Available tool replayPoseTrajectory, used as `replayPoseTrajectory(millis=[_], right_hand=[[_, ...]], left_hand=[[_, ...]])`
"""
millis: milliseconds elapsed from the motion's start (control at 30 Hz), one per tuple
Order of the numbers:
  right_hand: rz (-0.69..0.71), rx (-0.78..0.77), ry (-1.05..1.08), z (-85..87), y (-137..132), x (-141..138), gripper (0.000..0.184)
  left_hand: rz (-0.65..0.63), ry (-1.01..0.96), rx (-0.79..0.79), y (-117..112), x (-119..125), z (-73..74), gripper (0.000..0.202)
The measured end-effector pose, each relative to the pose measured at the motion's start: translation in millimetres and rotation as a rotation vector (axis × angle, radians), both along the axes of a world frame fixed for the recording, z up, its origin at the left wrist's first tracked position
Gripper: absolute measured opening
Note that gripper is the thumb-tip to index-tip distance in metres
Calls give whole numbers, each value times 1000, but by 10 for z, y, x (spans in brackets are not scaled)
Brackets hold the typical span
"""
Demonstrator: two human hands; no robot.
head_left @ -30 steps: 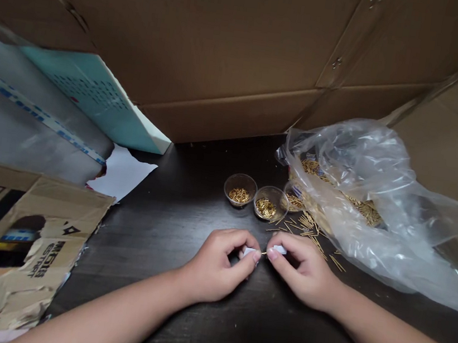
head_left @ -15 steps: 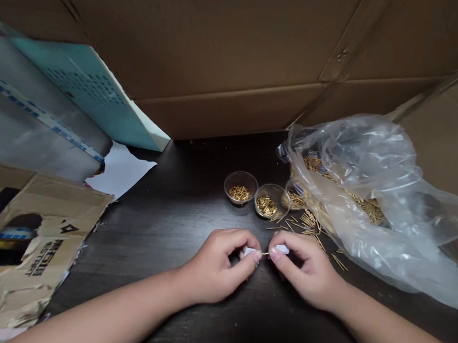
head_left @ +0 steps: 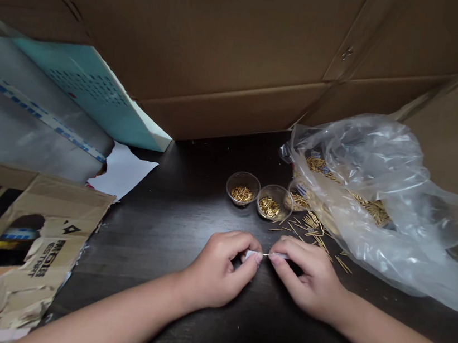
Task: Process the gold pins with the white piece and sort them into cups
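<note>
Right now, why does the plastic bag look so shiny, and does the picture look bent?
In the head view, the plastic bag shows bright white glare along its folds; the cardboard flap looks stretched and bowed toward the picture's edges; the top right corner falls dark.

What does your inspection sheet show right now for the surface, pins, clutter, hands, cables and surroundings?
Surface: dark table.
Job's things: thin pin between paper scraps; clear bowls of gold pins, one partly behind the bag.
Clutter: loose pins beside the bowls; plastic bag with more pins.
Hands: left hand and right hand each pinch a scrap.
Cables: nothing seen.
Surroundings: cardboard sheet beyond the table, torn carton at left, teal board, white paper.
</note>
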State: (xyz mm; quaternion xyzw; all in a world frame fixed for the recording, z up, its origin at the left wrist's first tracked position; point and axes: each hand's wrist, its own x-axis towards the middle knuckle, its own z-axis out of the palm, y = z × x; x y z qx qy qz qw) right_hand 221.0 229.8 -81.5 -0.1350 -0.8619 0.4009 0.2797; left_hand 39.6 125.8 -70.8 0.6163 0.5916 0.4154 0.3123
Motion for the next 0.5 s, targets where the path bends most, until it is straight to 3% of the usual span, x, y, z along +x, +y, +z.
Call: replayPoseTrajectory(millis=[367, 500], right_hand=[[9, 32, -9, -19, -37, 10, 13], [-40, -58, -40, -5, -75, 8, 14]], left_hand=[[-18, 60, 62, -18, 9, -16, 14], [-34, 74, 126, -31, 15, -23, 13]])
